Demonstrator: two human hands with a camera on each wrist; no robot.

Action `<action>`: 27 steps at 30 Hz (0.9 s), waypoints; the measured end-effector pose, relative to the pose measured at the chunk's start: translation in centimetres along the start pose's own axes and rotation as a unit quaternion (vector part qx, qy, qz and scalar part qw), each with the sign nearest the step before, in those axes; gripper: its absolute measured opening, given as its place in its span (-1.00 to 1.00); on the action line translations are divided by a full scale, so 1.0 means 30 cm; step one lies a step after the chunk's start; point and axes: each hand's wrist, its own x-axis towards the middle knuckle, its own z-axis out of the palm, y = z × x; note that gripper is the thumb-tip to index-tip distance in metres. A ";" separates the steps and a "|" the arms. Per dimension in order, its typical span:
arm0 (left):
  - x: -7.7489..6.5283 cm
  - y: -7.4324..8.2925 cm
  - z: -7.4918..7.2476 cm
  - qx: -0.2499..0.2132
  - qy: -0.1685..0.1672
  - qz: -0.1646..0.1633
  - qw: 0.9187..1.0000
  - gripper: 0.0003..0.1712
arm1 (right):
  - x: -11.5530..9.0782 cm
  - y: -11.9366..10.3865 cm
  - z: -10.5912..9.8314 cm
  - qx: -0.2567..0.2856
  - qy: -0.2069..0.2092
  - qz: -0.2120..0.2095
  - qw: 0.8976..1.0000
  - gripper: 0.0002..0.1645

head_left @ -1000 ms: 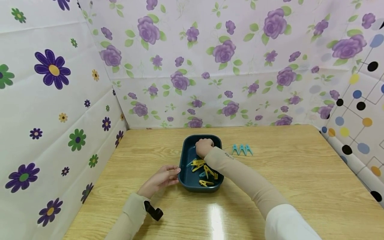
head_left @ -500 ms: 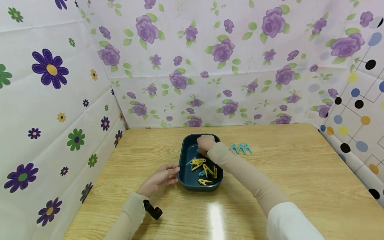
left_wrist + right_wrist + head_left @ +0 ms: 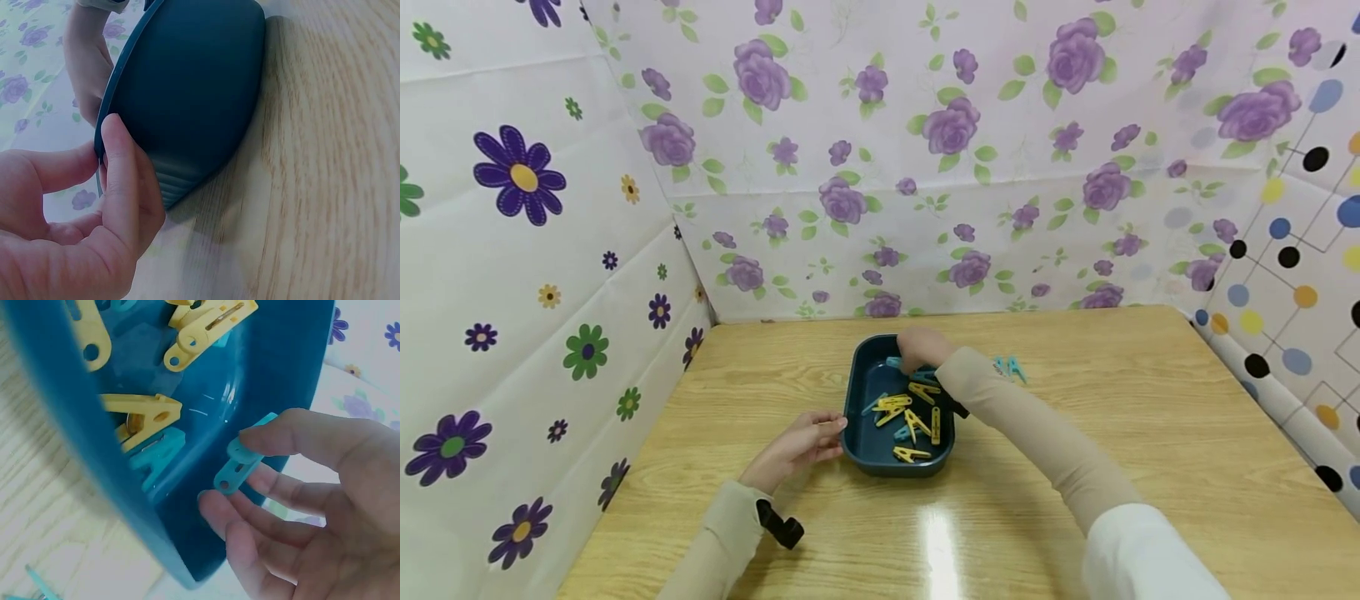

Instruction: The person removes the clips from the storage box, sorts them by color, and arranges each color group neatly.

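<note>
A dark teal plastic tub point(image 3: 865, 457) stands on the wooden table, with several yellow clothespins point(image 3: 912, 454) and blue ones lying on its floor. My left hand point(image 3: 801, 446) pinches the tub's left rim between thumb and fingers, seen close in the left wrist view point(image 3: 119, 187). Inside the far end of the tub is my right hand point(image 3: 922, 348). In the right wrist view its thumb and fingers pinch a blue clothespin point(image 3: 240, 462). Near that hand, a yellow clothespin point(image 3: 147, 415) and another blue clothespin point(image 3: 159, 453) lie against the tub's side.
On the table to the right of the tub sit blue clothespins point(image 3: 1017, 369), partly hidden behind the right sleeve. Flowered cloth point(image 3: 842, 200) hangs at the back and left of the table point(image 3: 760, 367), and a dotted cloth point(image 3: 1300, 317) hangs on the right.
My right hand has shifted slightly right and up at the tub's far end, uncovering more clothespins. Its sleeve now covers part of the blue row outside. My left hand stays on the rim.
</note>
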 end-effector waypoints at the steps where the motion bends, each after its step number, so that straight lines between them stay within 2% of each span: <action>1: 0.000 0.000 0.000 0.000 0.001 0.000 1.000 -0.62 | 0.013 0.013 0.006 0.000 0.008 -0.009 1.000 -0.45; 3: -0.001 -0.001 0.000 0.000 0.002 -0.001 1.000 -0.61 | 0.034 0.038 0.016 0.003 0.026 -0.030 0.999 -0.40; 6: -0.002 0.000 0.001 0.000 0.002 0.001 1.000 -0.60 | 0.008 0.047 0.005 0.020 0.042 -0.053 0.998 -0.42; 11: -0.002 0.000 0.002 0.000 -0.001 0.001 1.000 -0.64 | -0.081 0.039 -0.013 0.033 0.095 -0.088 0.991 -0.85; 15: -0.003 0.000 0.002 0.000 -0.001 -0.005 1.000 -0.70 | -0.105 0.057 -0.004 0.046 0.137 -0.122 0.982 -0.70; 27: -0.003 0.001 0.001 -0.006 -0.004 -0.004 1.000 -0.64 | -0.159 0.111 0.030 0.068 0.235 -0.184 0.952 -0.71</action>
